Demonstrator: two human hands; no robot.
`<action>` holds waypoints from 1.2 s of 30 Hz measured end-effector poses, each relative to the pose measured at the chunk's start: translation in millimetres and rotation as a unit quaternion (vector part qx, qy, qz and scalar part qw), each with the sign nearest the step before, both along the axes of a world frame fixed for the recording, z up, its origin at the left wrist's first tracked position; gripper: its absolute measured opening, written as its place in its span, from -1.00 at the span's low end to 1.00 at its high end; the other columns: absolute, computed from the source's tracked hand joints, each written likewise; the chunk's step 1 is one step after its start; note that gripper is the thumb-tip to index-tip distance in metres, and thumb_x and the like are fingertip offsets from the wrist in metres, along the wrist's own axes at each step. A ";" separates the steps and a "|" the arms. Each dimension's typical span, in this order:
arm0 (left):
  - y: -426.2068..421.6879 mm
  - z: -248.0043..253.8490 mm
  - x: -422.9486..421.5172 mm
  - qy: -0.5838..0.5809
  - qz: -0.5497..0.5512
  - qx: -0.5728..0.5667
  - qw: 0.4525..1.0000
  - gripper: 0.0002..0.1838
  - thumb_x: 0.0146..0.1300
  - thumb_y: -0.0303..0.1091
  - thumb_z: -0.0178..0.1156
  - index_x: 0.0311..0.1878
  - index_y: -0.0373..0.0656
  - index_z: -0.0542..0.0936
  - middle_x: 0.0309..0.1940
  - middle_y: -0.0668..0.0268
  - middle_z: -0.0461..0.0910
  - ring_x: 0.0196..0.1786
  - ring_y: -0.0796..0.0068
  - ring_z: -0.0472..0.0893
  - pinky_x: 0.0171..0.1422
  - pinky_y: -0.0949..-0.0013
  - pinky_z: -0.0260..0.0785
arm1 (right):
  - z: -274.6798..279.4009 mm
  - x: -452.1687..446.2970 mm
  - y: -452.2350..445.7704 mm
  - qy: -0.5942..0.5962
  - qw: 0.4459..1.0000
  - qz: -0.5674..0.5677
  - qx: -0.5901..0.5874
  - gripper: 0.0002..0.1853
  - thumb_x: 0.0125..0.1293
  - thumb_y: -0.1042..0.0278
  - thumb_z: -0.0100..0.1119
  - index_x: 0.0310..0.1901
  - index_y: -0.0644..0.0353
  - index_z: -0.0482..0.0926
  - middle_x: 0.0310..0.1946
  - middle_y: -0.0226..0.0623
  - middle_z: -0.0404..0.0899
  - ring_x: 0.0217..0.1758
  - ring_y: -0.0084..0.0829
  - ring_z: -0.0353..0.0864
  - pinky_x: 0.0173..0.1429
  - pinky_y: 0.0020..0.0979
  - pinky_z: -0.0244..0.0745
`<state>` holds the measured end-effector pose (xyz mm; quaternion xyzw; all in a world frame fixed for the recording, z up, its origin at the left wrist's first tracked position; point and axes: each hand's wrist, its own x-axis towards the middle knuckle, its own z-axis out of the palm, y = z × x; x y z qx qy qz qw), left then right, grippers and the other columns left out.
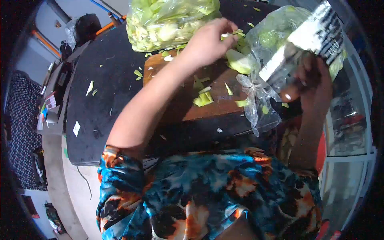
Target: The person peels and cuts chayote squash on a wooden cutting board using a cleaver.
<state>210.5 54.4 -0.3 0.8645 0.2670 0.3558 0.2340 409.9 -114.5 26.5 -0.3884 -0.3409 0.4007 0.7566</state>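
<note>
My left hand [212, 42] reaches over the far side of a wooden cutting board [180, 110]. Its thumb and fingers are apart, curved around small green vegetable scraps [241, 40]. Close to its thumb lies a larger pale green vegetable piece [239, 62]. In shadow at the right, my right hand [310, 76] is closed around a cleaver [308, 34], whose broad shiny blade is tilted up and away. Some of its handle is hidden by the fingers. Cut green pieces [204, 99] lie on the board.
A clear bag of chopped green vegetable [168, 28] stands behind the board. Beside the cleaver, a knotted plastic bag [272, 34] holds round green vegetables, its tied end [256, 100] overhanging the board. Scraps dot the black table [108, 80]. A glass-fronted cabinet [348, 120] stands right.
</note>
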 end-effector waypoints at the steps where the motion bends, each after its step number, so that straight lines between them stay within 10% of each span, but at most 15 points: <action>1: 14.2 -6.5 7.1 0.087 -0.026 0.000 0.996 -0.55 0.16 -0.12 0.19 0.02 -0.22 0.48 -0.14 0.12 0.57 -0.05 0.35 0.54 0.06 0.36 0.35 | -2.4 17.5 -10.6 -0.003 0.998 0.057 0.034 -0.74 0.39 0.18 -0.15 -0.29 0.20 0.41 -0.52 -0.44 0.36 -0.58 -0.54 0.32 -0.33 -0.46 0.35; 5: 32.5 -29.9 36.9 0.204 -0.246 -0.001 0.948 -0.38 0.01 -0.02 0.31 0.08 -0.19 0.43 -0.11 0.11 0.56 -0.05 0.18 0.55 0.08 0.24 0.34 | -17.2 26.7 -27.0 -0.005 0.997 0.071 0.012 -0.74 0.39 0.18 -0.12 -0.36 0.18 0.35 -0.56 -0.47 0.27 -0.66 -0.63 0.22 -0.45 -0.53 0.29; 12: -30.7 -0.3 28.5 0.393 -0.075 0.173 0.900 -0.34 -0.12 -0.21 0.38 0.10 -0.08 0.37 -0.32 0.08 0.57 -0.19 0.04 0.57 -0.12 0.13 0.39 | -32.4 4.0 -12.4 -0.028 0.988 0.138 -0.064 -0.64 0.34 0.04 -0.12 -0.53 0.06 0.34 -0.62 -0.43 0.36 -0.61 -0.57 0.32 -0.49 -0.48 0.24; 18: -27.5 -31.3 -42.0 0.051 0.007 0.031 0.998 -0.51 -0.03 -0.27 0.37 -0.05 -0.29 0.48 -0.32 0.11 0.60 -0.28 0.18 0.61 -0.16 0.28 0.44 | -28.7 -31.6 -5.4 0.010 0.991 0.120 -0.056 -0.82 0.32 0.27 0.00 -0.34 0.20 0.37 -0.50 -0.34 0.44 -0.53 -0.49 0.47 -0.48 -0.42 0.44; 21: -30.7 -32.5 -79.2 -0.115 0.046 -0.293 0.948 -0.60 0.09 -0.30 0.31 -0.04 -0.28 0.49 -0.28 0.30 0.60 -0.30 0.56 0.58 -0.15 0.49 0.43 | -29.0 -49.9 3.0 -0.008 0.983 0.180 -0.046 -0.84 0.33 0.34 0.01 -0.20 0.26 0.40 -0.46 -0.31 0.47 -0.58 -0.47 0.49 -0.48 -0.44 0.46; 24: -31.6 -39.1 -104.6 -0.269 -0.010 -0.334 0.903 -0.59 0.09 -0.32 0.32 -0.03 -0.26 0.46 -0.30 0.34 0.57 -0.26 0.59 0.56 -0.11 0.50 0.43 | -30.7 -75.9 21.3 -0.092 0.969 0.223 -0.053 -0.84 0.34 0.30 0.01 -0.22 0.23 0.41 -0.48 -0.39 0.45 -0.58 -0.54 0.48 -0.47 -0.53 0.42; 32: -31.6 -52.6 -118.6 -0.094 -0.022 -0.239 0.966 -0.55 0.05 -0.33 0.36 0.00 -0.20 0.45 -0.28 0.40 0.56 -0.24 0.69 0.50 -0.12 0.57 0.37 | -20.1 -104.8 32.1 -0.281 0.937 0.186 -0.092 -0.85 0.37 0.35 -0.05 -0.17 0.24 0.41 -0.56 -0.49 0.36 -0.62 -0.68 0.35 -0.53 -0.65 0.25; 36: -35.0 -47.0 -118.8 -0.166 0.064 -0.314 0.933 -0.37 -0.02 -0.17 0.42 0.02 -0.37 0.41 -0.32 0.26 0.58 -0.38 0.58 0.56 -0.25 0.53 0.44 | -12.9 -98.0 10.3 -0.379 0.913 0.151 0.009 -0.46 0.37 -0.03 -0.17 0.05 0.39 0.37 -0.46 -0.35 0.44 -0.52 -0.59 0.37 -0.38 -0.55 0.27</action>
